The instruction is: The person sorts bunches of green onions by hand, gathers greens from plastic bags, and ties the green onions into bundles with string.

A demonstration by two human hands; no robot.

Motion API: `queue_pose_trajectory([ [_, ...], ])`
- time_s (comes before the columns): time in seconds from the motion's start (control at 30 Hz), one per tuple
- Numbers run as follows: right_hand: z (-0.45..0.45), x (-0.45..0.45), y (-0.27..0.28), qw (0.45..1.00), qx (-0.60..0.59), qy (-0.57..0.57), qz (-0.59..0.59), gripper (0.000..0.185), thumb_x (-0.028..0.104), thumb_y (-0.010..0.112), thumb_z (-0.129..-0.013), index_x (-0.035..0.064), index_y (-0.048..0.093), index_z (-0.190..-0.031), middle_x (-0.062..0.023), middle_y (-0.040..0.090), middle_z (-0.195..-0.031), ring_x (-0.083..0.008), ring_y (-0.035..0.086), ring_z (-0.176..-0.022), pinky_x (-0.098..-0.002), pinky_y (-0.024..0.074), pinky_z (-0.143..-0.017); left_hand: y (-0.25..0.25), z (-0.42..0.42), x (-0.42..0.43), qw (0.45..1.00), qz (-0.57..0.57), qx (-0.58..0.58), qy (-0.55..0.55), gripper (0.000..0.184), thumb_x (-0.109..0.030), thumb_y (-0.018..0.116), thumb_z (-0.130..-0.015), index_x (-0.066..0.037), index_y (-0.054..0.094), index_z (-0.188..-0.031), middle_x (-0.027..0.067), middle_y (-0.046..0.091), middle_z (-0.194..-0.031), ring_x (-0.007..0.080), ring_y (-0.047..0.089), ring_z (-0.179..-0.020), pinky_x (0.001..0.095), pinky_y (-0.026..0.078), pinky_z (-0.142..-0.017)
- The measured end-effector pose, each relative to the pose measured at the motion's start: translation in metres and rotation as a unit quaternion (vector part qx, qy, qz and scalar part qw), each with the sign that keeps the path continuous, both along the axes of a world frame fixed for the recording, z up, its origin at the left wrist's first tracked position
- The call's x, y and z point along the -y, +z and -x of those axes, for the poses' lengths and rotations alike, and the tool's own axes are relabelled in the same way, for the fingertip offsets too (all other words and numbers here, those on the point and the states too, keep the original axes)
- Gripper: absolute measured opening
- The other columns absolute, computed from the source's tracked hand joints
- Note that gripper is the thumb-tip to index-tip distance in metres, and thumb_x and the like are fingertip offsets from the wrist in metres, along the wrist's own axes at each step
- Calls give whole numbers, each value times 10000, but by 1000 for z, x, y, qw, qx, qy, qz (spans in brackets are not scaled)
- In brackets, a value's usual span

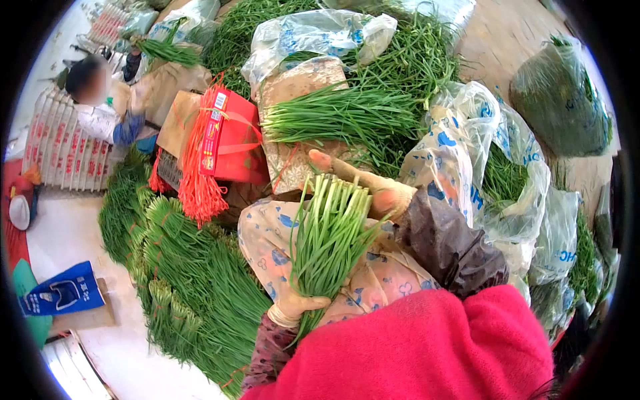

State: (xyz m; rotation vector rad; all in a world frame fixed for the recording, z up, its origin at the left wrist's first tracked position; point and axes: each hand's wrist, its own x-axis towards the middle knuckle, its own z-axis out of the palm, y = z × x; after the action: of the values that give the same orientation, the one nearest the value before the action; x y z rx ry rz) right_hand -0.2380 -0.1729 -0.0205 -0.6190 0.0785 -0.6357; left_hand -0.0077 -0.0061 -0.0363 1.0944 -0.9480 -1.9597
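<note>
Across my lap lies a bunch of garlic chives (330, 230), pale cut stems at the top and green leaves toward me. My gloved left hand (297, 307) is closed around its leafy lower part. Beside the stem ends, my right hand (377, 190) stretches out its fingers, pointing up and left; whether the palm touches the stems I cannot tell. Beyond it, a loose bundle of chives (327, 117) rests on a dirty board (300, 83). Left of the board sits a red box (237, 140) with red ties (203, 193) draped over it.
Tied chive bunches (193, 280) are stacked on the floor at left. Loose chives (413, 60) lie behind the board. Plastic bags of chives (507, 173) stand at right. Another person (100, 107) sits at upper left near stacked white crates (63, 143).
</note>
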Motion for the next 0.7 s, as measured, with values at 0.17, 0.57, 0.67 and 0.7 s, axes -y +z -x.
queue_pose_trajectory([
  [0.17, -4, -11, -38, 980, 38, -57, -187, 1144, 774, 618, -565, 139, 286, -1457, -155, 477, -1352, -332, 477, -1225, -505, 399, -1010, 27, 26, 8, 980, -105, -159, 64, 811, -102, 793, -627, 19, 410, -1331, 188, 626, -1101, 280, 619, -1010, 401, 511, -883],
  [0.57, -5, -15, -55, 980, 30, -68, -185, 1152, 841, 504, -627, 75, 272, -1456, -119, 447, -1386, -279, 465, -1238, -470, 369, -1035, 4, 12, -12, 979, -127, -85, 136, 804, -90, 713, -636, -28, 387, -1368, 116, 557, -1231, 236, 581, -1057, 361, 499, -877],
  [0.67, -2, -18, -48, 984, 43, -68, -157, 1239, 841, 545, -581, 108, 144, -1496, -113, 348, -1459, -271, 387, -1311, -478, 328, -1067, -1, 15, -10, 974, -91, -142, 152, 828, -68, 706, -625, -45, 378, -1385, 108, 557, -1235, 236, 568, -1082, 373, 488, -898],
  [0.7, -5, -18, -54, 990, 46, -80, -109, 1244, 801, 597, -566, 137, 117, -1503, -112, 322, -1474, -275, 378, -1316, -470, 314, -1079, 1, 15, -9, 973, -88, -142, 156, 828, -68, 706, -625, -45, 378, -1385, 108, 557, -1235, 236, 568, -1082, 373, 488, -898],
])
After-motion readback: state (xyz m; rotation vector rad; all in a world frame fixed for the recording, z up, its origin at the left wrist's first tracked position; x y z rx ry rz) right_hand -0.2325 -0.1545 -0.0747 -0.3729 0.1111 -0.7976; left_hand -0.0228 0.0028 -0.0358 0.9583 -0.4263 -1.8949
